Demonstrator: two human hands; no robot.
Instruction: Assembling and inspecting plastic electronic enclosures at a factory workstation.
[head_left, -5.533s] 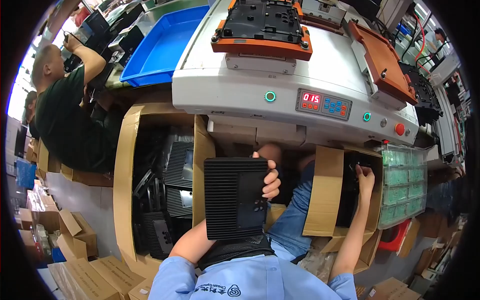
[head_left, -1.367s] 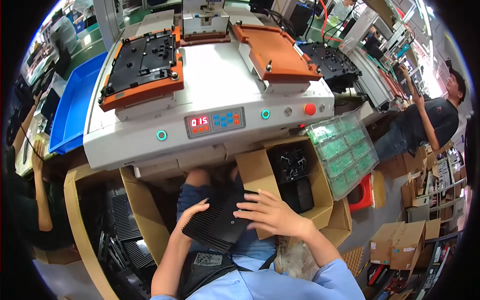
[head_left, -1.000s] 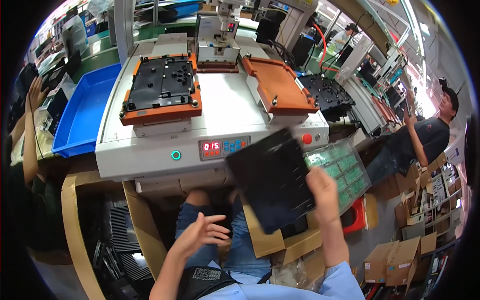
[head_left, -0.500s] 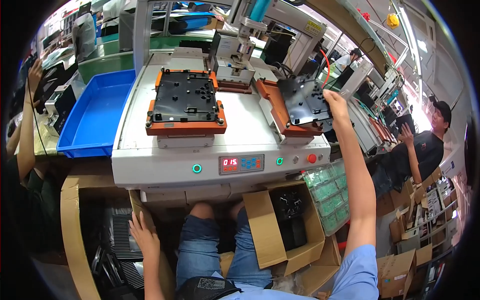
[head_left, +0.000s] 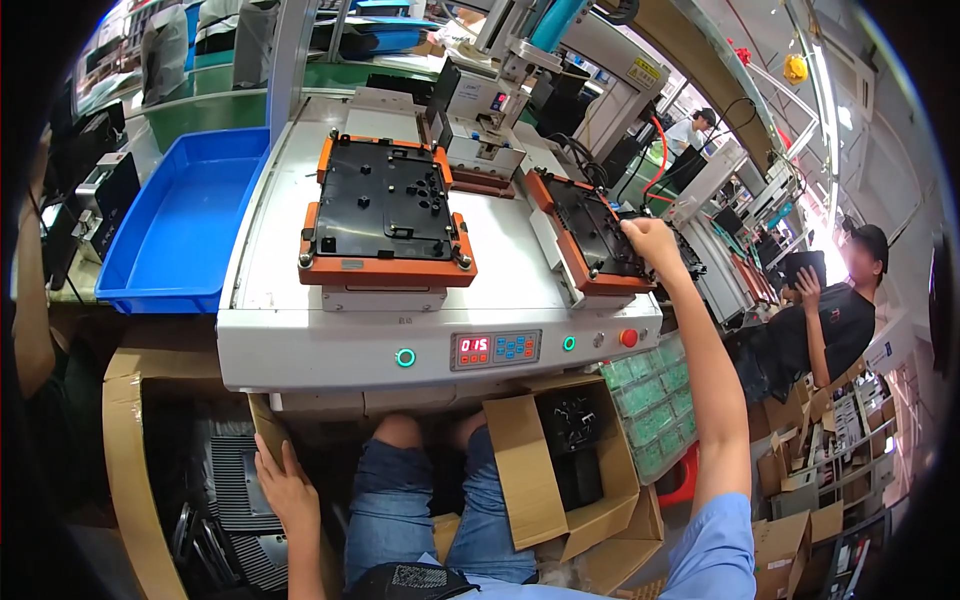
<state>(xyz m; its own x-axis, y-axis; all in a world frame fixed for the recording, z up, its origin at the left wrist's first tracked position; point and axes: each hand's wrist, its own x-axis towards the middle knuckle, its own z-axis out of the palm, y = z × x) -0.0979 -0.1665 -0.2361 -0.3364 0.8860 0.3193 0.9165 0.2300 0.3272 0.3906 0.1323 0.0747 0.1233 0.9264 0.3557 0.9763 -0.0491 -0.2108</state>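
I wear a light-blue short sleeve (head_left: 715, 548), blue denim shorts (head_left: 388, 515) (darker toward the knees) and, at my waist, black fabric (head_left: 375, 584) with a pale speckled patch (head_left: 419, 576) — left hand (head_left: 288, 488) and right hand (head_left: 652, 243) bare.

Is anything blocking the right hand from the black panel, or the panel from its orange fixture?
Nothing visible: the right hand is at the right edge of the black plastic panel, which lies on the right orange fixture. The panel's underside is hidden.

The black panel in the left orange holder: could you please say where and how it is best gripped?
Probably pinch the black panel by its left and right edges, from both sides: it lies flat; the orange holder seems notched midway there, leaving them exposed.
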